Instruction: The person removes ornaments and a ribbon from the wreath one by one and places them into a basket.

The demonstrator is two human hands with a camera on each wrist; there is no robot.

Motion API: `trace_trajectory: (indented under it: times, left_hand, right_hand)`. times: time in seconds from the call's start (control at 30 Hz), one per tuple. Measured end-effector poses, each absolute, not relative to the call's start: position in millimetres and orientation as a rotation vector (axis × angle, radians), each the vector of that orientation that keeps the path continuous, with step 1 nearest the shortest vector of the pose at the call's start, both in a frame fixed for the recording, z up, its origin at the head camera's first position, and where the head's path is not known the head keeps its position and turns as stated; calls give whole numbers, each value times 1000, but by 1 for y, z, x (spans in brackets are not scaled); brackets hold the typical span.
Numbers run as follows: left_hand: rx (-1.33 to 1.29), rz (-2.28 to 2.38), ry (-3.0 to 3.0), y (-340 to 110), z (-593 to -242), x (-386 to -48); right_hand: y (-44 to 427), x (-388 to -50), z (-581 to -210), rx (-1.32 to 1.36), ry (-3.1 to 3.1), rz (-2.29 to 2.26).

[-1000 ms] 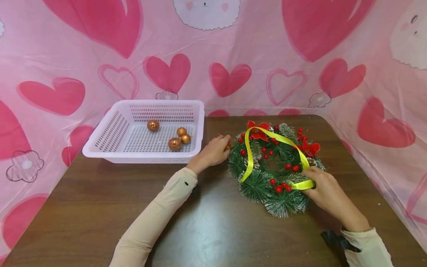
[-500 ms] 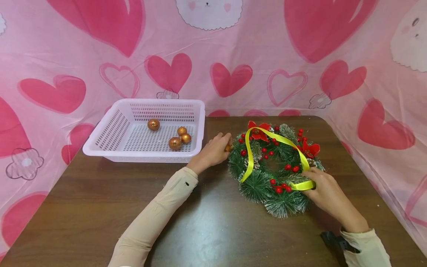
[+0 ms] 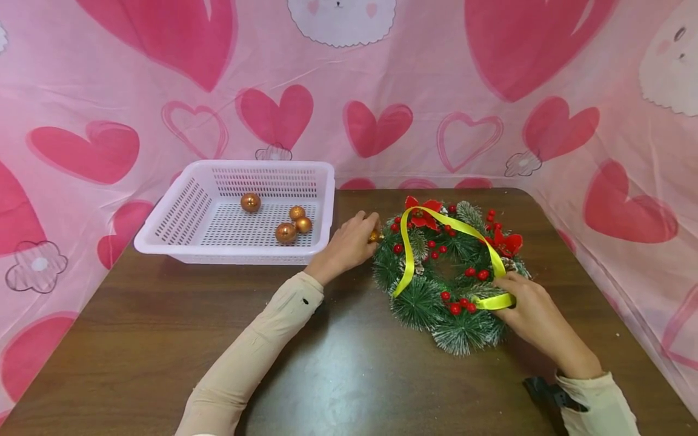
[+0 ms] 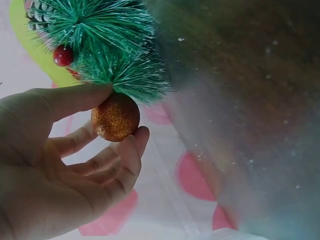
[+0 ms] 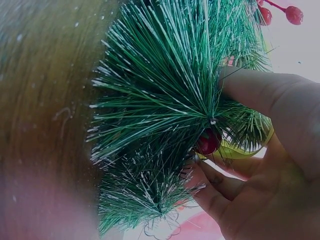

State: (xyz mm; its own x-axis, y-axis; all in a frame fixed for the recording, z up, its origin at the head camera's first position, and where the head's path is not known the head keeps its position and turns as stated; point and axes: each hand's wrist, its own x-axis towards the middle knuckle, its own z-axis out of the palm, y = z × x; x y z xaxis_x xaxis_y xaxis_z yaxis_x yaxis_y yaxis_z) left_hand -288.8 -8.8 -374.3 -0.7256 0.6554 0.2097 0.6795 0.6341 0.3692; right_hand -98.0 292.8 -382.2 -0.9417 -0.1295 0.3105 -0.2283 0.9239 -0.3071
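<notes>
A green Christmas wreath point(image 3: 417, 303) with frosted needles, red berries and red flowers lies on the table. Yellow ribbon point(image 3: 463, 227) loops over it. At the wreath's left edge, my left hand point(image 3: 349, 245) pinches a glittery gold bauble point(image 4: 116, 119) between thumb and fingertips; in the left wrist view the bauble touches or nearly touches the needles. My right hand point(image 3: 537, 315) grips the wreath's right side, thumb on top and fingers beneath, beside the ribbon. Part of its hold is hidden by the needles point(image 5: 165, 95).
Left of the wreath stands a white perforated plastic basket point(image 3: 229, 249). Inside are several gold baubles point(image 3: 286, 233), most of them grouped near its front right corner. The brown table point(image 3: 327, 363) ends at a pink heart-patterned cloth point(image 3: 425, 72) behind.
My left hand has shifted very slightly, fingers raised a little, and more of the gold bauble shows. The right hand and wreath stay in place.
</notes>
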Motion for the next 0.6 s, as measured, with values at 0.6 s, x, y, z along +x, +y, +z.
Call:
trace_trajectory:
  times: [0.6]
  left_hand:
    - [-1153, -710, -2720, -9, -365, -287]
  right_hand:
    - [292, -98, -382, 253, -2811, 508]
